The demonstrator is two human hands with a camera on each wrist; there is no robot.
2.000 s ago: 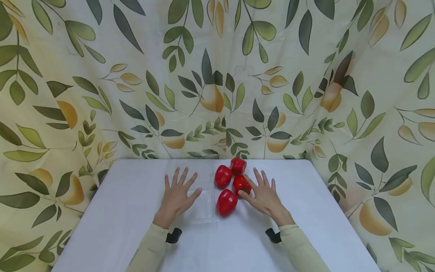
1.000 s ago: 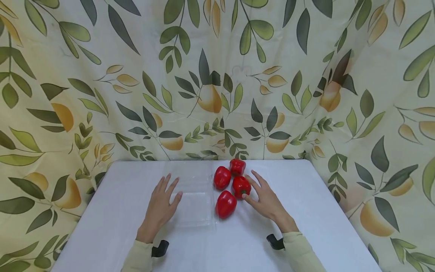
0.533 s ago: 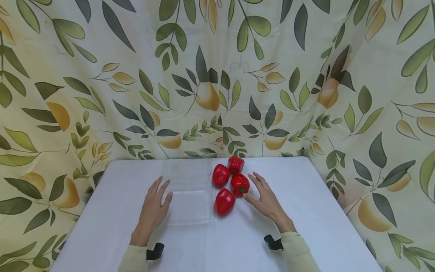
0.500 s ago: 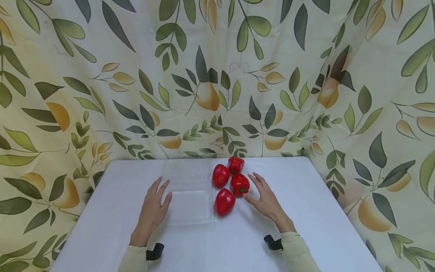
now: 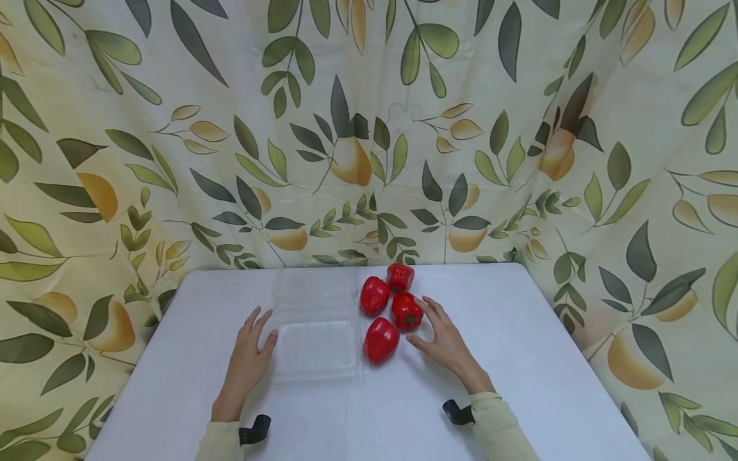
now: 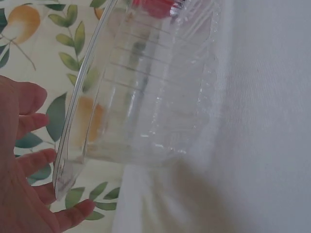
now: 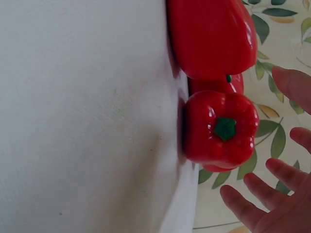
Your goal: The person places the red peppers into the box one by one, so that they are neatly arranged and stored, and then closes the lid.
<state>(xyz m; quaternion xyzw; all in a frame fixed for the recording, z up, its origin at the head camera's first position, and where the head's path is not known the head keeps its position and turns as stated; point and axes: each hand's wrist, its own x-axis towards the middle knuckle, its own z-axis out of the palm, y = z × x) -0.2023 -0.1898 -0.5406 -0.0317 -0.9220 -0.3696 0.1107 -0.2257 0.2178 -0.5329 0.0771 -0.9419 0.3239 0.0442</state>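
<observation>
We see red peppers (image 5: 381, 341) with smooth, highly glossy skins that catch bright highlights, and a green stem (image 7: 225, 128) that looks duller. We read the clear container (image 6: 155, 102) as thin, shiny, see-through plastic. To us the white table covering (image 7: 73, 121) looks like matt, finely textured cloth, the printed backdrop (image 5: 202, 38) like softly creased fabric.

Container (image 5: 316, 349) between your left hand (image 5: 246, 362) and four peppers (image 5: 407, 312)
On the table (image 5: 398, 416), your right hand (image 5: 446, 346) is right of the peppers; three lie behind the nearest.
</observation>
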